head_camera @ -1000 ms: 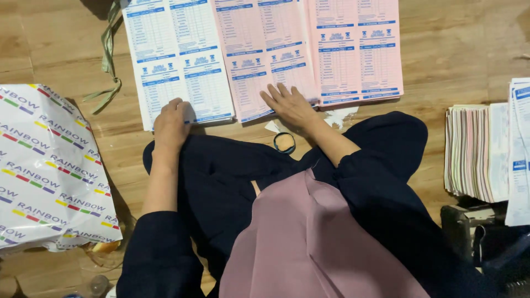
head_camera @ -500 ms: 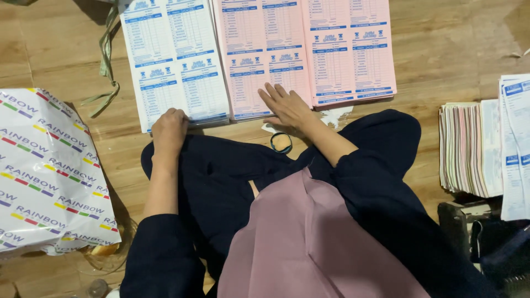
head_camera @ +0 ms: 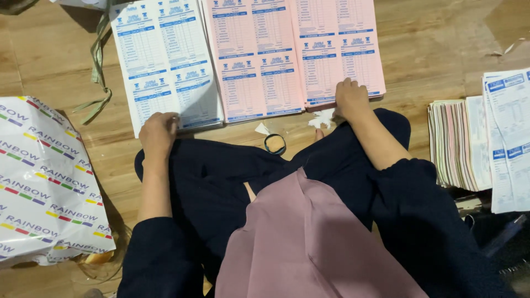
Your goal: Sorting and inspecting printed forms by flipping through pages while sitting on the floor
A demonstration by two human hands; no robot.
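Since the earlier pictures the right hand has been shifted from the middle sheet across to the near edge of the right-hand pink form sheet, while the left hand has stayed at the near corner of the white-and-blue form sheet. Nearest the camera, a dusty-pink cloth is draped over dark-clothed crossed legs, which rest on the wooden floor. The left hand is laid palm down with its fingers close together and curled onto the sheet's near edge; whether paper is pinched cannot be told. The right hand is pressed flat on the pink sheet's near edge, fingers together, nothing seen clamped. Between the hands, just beyond the legs, a small dark ring is lying on the floor, with torn white paper scraps just beside the right hand. Towards the left edge of the floor a wrapped ream in white paper with coloured stripes is lying; at the right edge a stack of coloured sheets is set beside more white-and-blue forms. Farther out, the middle pink sheet is spread between the other two, edges overlapping, and a green ribbon is trailed by the far left corner.
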